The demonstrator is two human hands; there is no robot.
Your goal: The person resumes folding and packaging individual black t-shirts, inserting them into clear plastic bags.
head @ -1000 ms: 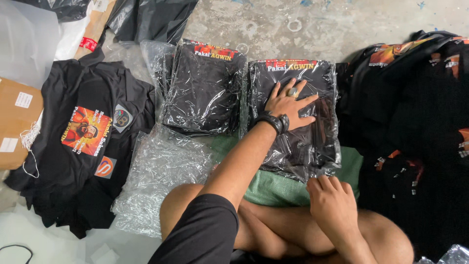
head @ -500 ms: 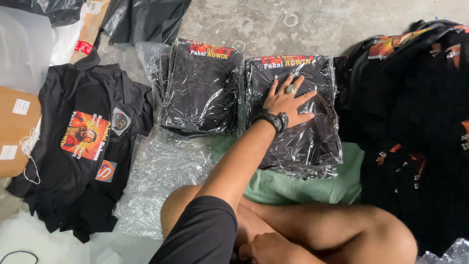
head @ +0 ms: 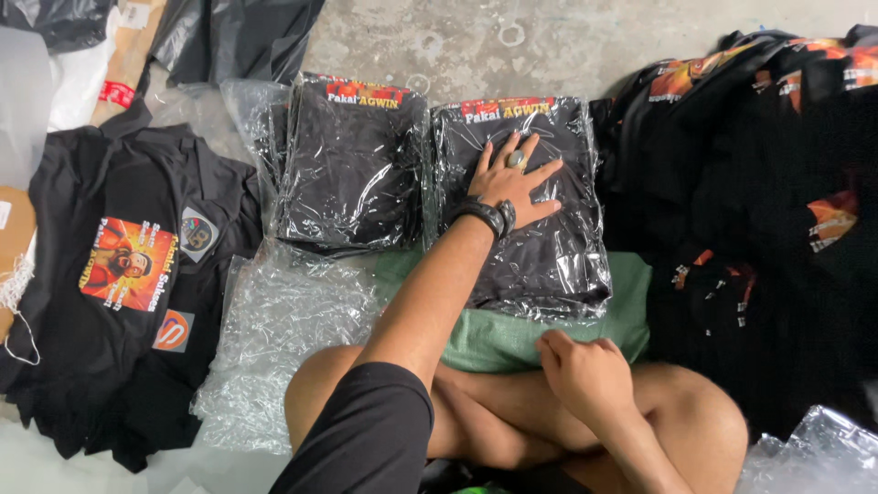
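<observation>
A black printed shirt (head: 128, 274) is laid flat at the left, beside empty clear bags (head: 283, 348). A second wrapped stack (head: 352, 165) is placed nearby, and loose black shirts (head: 768, 229) are piled at the right.

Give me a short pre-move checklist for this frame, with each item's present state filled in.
1. Left hand flat on the right plastic-wrapped stack of black shirts: ok.
2. Right hand free, holding nothing, resting by the legs: ok.
3. Left plastic-wrapped stack of black shirts lies apart from the pressed one: ok.
4. Pressed stack fully on the green cloth: not ok, only its near part.
5. Wrapping sealed on the pressed stack: cannot tell.
6. Loose clear plastic bags within reach: ok.
</observation>
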